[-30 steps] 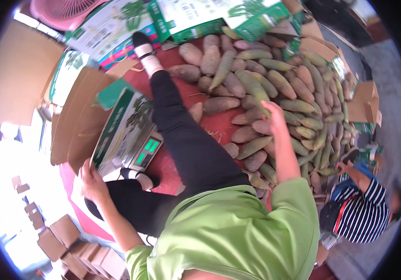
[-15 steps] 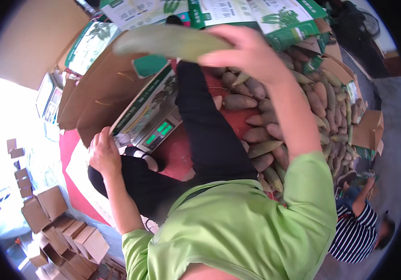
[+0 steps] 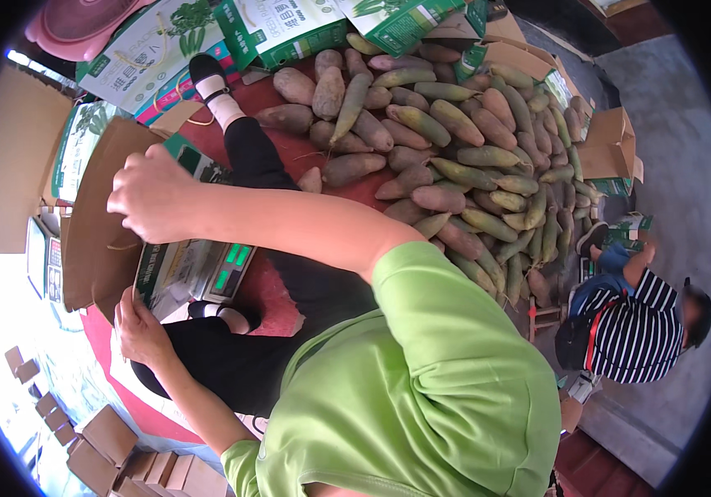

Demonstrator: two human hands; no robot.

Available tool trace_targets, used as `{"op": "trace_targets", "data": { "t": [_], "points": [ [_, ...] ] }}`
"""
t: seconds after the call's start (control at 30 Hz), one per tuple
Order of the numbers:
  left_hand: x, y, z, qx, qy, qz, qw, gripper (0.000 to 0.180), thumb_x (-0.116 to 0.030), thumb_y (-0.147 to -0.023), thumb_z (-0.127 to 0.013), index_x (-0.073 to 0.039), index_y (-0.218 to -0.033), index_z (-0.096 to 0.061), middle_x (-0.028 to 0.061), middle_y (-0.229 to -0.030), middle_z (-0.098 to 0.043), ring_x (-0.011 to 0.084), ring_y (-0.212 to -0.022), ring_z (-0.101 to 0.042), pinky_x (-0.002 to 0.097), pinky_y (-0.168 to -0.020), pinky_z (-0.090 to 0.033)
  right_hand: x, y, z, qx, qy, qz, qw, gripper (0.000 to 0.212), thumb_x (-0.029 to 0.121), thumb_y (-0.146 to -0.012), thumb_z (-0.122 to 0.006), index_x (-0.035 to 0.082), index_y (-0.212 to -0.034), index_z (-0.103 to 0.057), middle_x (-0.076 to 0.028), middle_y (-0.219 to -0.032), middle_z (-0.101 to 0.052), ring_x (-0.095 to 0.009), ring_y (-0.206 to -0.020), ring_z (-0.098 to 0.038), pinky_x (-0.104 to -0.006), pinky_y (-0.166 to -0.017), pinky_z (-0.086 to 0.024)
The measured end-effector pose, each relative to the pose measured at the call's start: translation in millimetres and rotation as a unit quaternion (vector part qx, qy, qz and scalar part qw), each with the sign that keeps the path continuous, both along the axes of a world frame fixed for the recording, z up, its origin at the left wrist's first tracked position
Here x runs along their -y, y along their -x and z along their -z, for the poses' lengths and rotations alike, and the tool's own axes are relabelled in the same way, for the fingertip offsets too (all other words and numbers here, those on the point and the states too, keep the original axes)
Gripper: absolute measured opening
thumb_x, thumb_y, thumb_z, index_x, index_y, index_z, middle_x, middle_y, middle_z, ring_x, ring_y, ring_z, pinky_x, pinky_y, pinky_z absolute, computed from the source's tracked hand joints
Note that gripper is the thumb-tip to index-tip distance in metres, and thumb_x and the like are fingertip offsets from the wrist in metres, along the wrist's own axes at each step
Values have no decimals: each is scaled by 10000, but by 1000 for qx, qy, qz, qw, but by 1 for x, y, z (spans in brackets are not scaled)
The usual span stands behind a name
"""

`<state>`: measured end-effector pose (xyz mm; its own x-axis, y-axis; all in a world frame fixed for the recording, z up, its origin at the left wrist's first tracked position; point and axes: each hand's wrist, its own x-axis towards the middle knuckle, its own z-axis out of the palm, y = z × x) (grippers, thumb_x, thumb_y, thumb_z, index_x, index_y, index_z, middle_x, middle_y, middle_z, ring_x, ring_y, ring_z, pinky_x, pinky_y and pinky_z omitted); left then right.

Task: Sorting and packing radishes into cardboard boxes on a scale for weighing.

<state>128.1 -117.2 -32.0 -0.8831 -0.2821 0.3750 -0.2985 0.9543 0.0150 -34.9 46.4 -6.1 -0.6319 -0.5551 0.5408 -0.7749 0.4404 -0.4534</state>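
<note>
Red sheeting (image 3: 274, 286) underlies the head view; toward two o'clock, many radishes (image 3: 488, 156) lie heaped outside the carton (image 3: 100, 257). At eight, the left hand (image 3: 142, 333) has fingers clasping its edge; near nine, the right hand's (image 3: 150, 195) fingers curl over it, any grasp hidden, and the carton's fill cannot be told

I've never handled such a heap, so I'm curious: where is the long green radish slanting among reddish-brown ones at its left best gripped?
Probably around the middle of the green radish, from above, thumb and fingers across its width: it is long and slim, its upper side lies uncovered, and reddish-brown radishes crowd both sides.
</note>
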Motion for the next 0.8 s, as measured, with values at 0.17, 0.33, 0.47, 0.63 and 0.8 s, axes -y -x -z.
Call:
{"op": "trace_targets", "data": {
  "t": [0.17,0.33,0.47,0.63,0.8],
  "points": [
    [7,4,4,-16,0,24,1000,188,-273,-927,-503,-168,-1020,-628,19,-906,-654,263,-755,-637,379,-582,-480,-110,5,29,7,214,58,975,130,83,-706,-671,81,-835,-660,-74,-862,-646,-271,-840,-597,-387,-747,-468],
    [11,2,6,-11,18,5,1000,198,-281,-925,-510,-149,-1006,-634,49,-903,-666,270,-747,-641,372,-587,-483,-228,-22,133,241,130,279,920,139,107,-746,-609,74,-868,-667,-122,-884,-648,-312,-862,-610,-390,-759,-486],
    [10,7,8,-29,24,34,999,208,-287,-921,-519,-144,-1008,-642,45,-913,-672,266,-749,-644,361,-597,-486,-311,-79,195,355,57,406,840,149,114,-773,-588,78,-891,-671,-142,-897,-653,-310,-874,-620,-385,-774,-490],
    [17,7,12,-35,46,-7,998,208,-280,-902,-558,-128,-995,-665,46,-919,-683,249,-764,-650,342,-616,-493,-372,-127,243,382,-11,474,794,164,119,-791,-609,68,-934,-672,-127,-862,-669,-247,-819,-648,-351,-745,-501],
    [19,9,14,-36,54,-2,998,206,-274,-900,-564,-121,-989,-669,54,-919,-685,249,-773,-651,339,-627,-495,-410,-137,260,385,-8,546,744,173,105,-774,-610,65,-927,-681,-154,-862,-667,-273,-820,-649,-360,-740,-504]
  ]
}}
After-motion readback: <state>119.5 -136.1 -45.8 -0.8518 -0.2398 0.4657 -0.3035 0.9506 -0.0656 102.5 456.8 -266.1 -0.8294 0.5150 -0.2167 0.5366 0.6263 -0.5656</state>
